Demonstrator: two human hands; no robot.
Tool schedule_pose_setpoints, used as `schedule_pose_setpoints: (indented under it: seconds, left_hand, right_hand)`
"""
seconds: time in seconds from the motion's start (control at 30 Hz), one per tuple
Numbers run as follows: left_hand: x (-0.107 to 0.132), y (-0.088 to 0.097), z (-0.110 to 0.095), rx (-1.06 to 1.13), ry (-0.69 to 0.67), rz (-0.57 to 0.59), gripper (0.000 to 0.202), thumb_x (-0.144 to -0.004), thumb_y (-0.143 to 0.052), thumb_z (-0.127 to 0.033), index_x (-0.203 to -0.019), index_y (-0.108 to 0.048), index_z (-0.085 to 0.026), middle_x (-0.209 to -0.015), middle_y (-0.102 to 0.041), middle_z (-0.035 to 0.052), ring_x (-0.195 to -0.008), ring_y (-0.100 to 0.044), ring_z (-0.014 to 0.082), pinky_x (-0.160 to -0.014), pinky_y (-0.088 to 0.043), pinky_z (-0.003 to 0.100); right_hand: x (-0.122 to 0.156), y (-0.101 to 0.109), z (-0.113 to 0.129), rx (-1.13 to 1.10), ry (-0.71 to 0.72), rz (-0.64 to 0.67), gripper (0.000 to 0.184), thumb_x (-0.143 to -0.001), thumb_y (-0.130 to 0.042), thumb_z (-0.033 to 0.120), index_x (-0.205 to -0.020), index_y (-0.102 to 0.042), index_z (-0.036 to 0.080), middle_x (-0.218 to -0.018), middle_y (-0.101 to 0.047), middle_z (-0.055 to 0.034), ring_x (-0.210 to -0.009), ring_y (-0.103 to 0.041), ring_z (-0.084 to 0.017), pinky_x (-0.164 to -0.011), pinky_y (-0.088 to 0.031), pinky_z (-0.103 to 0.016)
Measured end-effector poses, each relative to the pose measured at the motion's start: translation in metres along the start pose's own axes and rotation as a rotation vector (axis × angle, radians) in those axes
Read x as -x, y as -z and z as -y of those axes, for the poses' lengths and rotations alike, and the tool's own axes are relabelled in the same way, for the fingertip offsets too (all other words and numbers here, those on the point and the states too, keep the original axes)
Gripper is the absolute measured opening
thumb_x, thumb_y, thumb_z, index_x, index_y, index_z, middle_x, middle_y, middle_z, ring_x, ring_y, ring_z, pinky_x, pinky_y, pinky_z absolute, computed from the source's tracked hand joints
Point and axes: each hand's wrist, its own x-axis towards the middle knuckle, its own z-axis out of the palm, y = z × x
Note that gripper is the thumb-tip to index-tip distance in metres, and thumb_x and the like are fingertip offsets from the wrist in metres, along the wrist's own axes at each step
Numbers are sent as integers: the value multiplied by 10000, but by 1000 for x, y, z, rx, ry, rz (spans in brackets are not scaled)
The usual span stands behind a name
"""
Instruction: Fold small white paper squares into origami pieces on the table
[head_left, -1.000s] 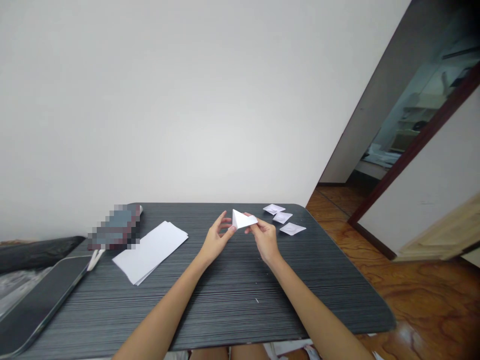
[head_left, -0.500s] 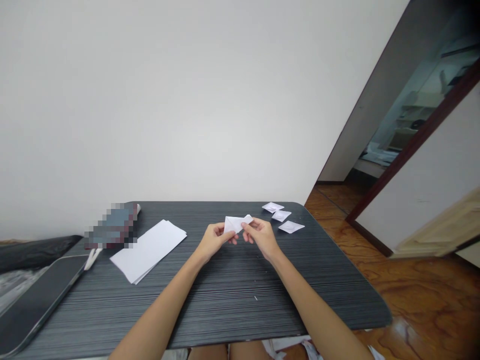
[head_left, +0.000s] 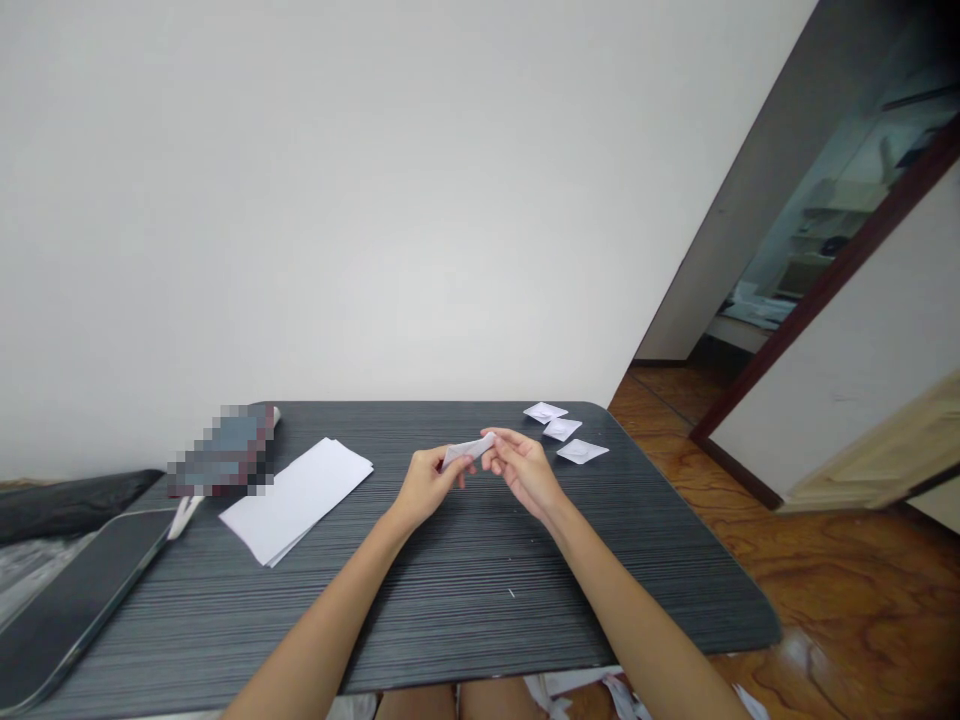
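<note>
Above the middle of the dark table, a small piece of folded white paper [head_left: 468,451] is held between both hands. My left hand [head_left: 429,485] pinches its left end, thumb on top. My right hand [head_left: 523,468] grips the right end between thumb and fingers. The paper is tilted, so only a narrow strip of it shows. Off to the right of my right hand lie three diamond-shaped folded papers [head_left: 582,452], apart from the hands. Left of my left hand is a small stack of white paper sheets [head_left: 304,502].
The dark table [head_left: 450,600] has a rounded right corner and meets a white wall [head_left: 450,200] at the back. A pixelated object [head_left: 225,450] with a white cable [head_left: 185,515] sits at the far left. A dark flat panel [head_left: 90,600] lies along the left edge.
The folded paper has tilted and now appears as a narrow strip instead of a broad face. My right hand has turned slightly, its fingers now above the paper's right end.
</note>
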Motion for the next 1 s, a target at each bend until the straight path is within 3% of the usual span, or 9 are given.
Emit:
schedule_pose_setpoints:
  seconds: [0.17, 0.3, 0.53, 0.73, 1.0]
  left_hand:
    - [1, 2, -9, -146, -152, -16, 326, -826, -369, -350, -882, -612, -139, -725, -597, 36, -659, -515, 128, -628, -375, 229]
    - [1, 2, -12, -102, -162, 8, 402, -860, -261, -345, -897, -595, -125, -741, -566, 40, -690, -501, 134, -663, -370, 242]
    - [2, 2, -12, -61, -154, 41, 367, -846, -301, -333, -1022, -569, -154, -837, -555, 60, -791, -500, 168, -740, -365, 272]
    - [1, 0, -13, -165, -115, 52, 280, -792, -425, -322, -949, -598, -168, -783, -527, 36, -723, -485, 146, -665, -368, 243]
    - [0, -3, -4, -273, -120, 4, 327, -837, -336, -291, -767, -623, -150, -697, -502, 27, -635, -475, 119, -610, -360, 228]
  right_hand:
    - [0, 1, -1, -29, 10, 67, 128, -693, -608, 263, -744, -633, 148, -723, -604, -41, -610, -511, -95, -525, -378, -216]
    - [1, 1, -2, -19, 20, 83, 146, -704, -598, 266, -789, -635, 154, -762, -598, -42, -639, -497, -95, -563, -378, -222]
    - [2, -1, -1, -13, -31, 35, 167, -675, -615, 300, -775, -629, 167, -728, -581, -27, -666, -505, -110, -619, -392, -242]
    - [1, 0, -4, 20, -33, 21, 138, -641, -642, 259, -745, -633, 169, -776, -580, -22, -629, -481, -90, -582, -381, -226]
    - [-1, 6, -11, 192, -18, 26, 172, -676, -603, 256, -799, -637, 141, -633, -596, -16, -536, -491, -83, -504, -356, -220]
